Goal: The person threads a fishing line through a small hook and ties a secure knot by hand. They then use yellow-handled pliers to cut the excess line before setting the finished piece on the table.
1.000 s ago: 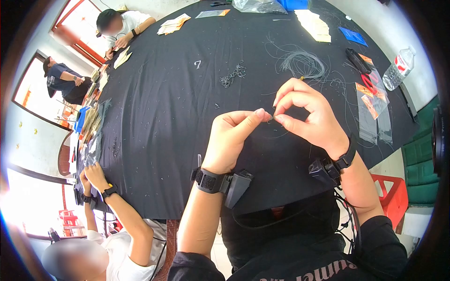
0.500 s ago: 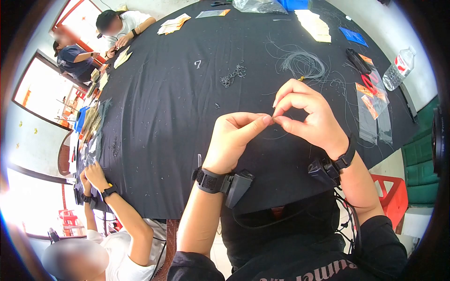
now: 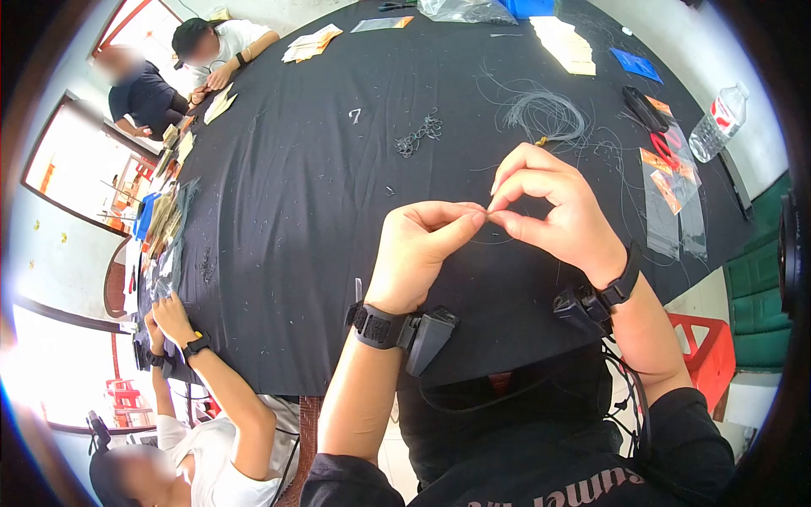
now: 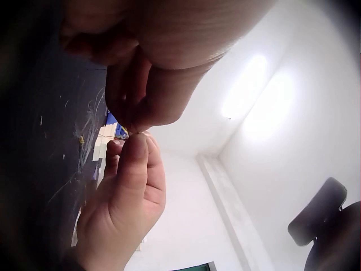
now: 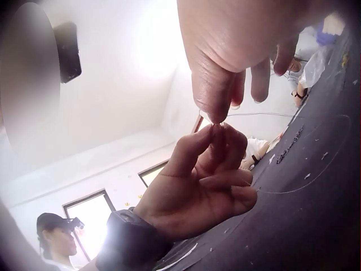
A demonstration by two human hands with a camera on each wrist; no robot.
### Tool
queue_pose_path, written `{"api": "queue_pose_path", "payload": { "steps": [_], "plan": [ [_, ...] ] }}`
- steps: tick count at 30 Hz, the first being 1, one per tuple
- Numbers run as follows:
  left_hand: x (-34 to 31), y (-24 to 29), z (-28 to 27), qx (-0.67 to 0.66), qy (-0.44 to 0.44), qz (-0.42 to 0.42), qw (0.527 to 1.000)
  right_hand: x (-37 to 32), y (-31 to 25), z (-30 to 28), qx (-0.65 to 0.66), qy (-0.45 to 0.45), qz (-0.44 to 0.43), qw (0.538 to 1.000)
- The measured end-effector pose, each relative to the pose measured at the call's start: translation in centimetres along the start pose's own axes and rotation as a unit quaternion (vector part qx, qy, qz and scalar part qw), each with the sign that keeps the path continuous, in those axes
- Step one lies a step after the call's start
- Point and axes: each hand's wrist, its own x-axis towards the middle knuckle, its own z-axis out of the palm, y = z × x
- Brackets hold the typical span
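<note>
Over the near part of the black-covered table, my left hand (image 3: 418,245) and right hand (image 3: 557,207) meet fingertip to fingertip. Each pinches with thumb and forefinger at a thin, pale fishing line (image 5: 285,192), which bows out in a wide loop in the right wrist view. Whatever tiny piece sits at the pinch is covered by the fingertips; I cannot tell its kind. The right hand's other fingers curve loosely above. Beyond the hands lies a coil of grey line (image 3: 549,117) with a yellow tie, and left of it a small dark heap of linked metal bits (image 3: 420,137).
At right lie red-handled scissors (image 3: 666,152), a black case (image 3: 644,110), clear bags (image 3: 663,224) and a water bottle (image 3: 720,122). Stacked cards (image 3: 564,46) and a blue packet (image 3: 637,65) lie farther back. Other people work along the left edge.
My fingertips have closed together, covering the small dark piece that showed between them a second ago. The left thumb has shifted forward slightly. A person at the far left has moved along the table.
</note>
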Motion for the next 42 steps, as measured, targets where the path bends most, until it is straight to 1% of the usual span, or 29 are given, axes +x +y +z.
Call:
{"api": "queue_pose_path", "payload": {
  "steps": [5,8,11,14,17,20,23,25,29,34,37,40,42],
  "plan": [
    [0.0,-0.2,-0.1,-0.008,0.004,0.006,1.0,0.0,-0.1,-0.1,-0.007,-0.001,0.001,1.0],
    [0.0,0.0,-0.1,-0.008,0.008,0.01,1.0,0.0,0.1,-0.1,-0.012,0.004,-0.013,1.0],
    [0.0,0.0,-0.1,-0.008,0.011,0.017,1.0,0.0,-0.1,-0.1,0.009,0.02,0.005,1.0],
    [0.0,0.0,-0.1,-0.006,0.017,0.033,0.999,0.2,0.1,-0.3,-0.013,0.028,-0.014,0.999],
    [0.0,0.1,-0.1,0.0,0.025,0.043,0.999,-0.1,0.8,-0.1,0.024,0.049,0.019,0.998],
    [0.0,0.1,-0.1,-0.002,0.034,0.049,0.998,-0.3,0.2,0.1,0.068,0.035,0.099,0.992],
    [0.0,0.0,-0.2,-0.009,0.043,0.047,0.998,-0.4,0.4,0.8,0.1,0.005,0.128,0.987],
    [-0.1,0.1,-0.2,-0.011,0.054,0.036,0.998,-0.6,0.5,1.0,0.103,-0.013,0.157,0.982],
    [-0.1,0.1,0.0,-0.003,0.073,0.075,0.995,-0.4,-0.3,0.4,0.063,-0.043,0.194,0.978],
    [-0.1,0.1,0.3,0.042,0.101,0.098,0.989,-0.4,-0.3,0.3,0.041,-0.036,0.17,0.984],
    [-0.2,0.4,0.4,0.083,0.114,0.065,0.988,-0.4,-0.2,0.3,0.034,-0.043,0.166,0.985],
    [-0.1,0.2,0.4,0.094,0.114,0.082,0.986,-0.5,-0.2,0.3,0.031,-0.048,0.157,0.986],
    [-0.1,0.2,0.4,0.118,0.121,0.079,0.982,-0.5,-0.2,0.2,0.03,-0.049,0.15,0.987]
  ]
}}
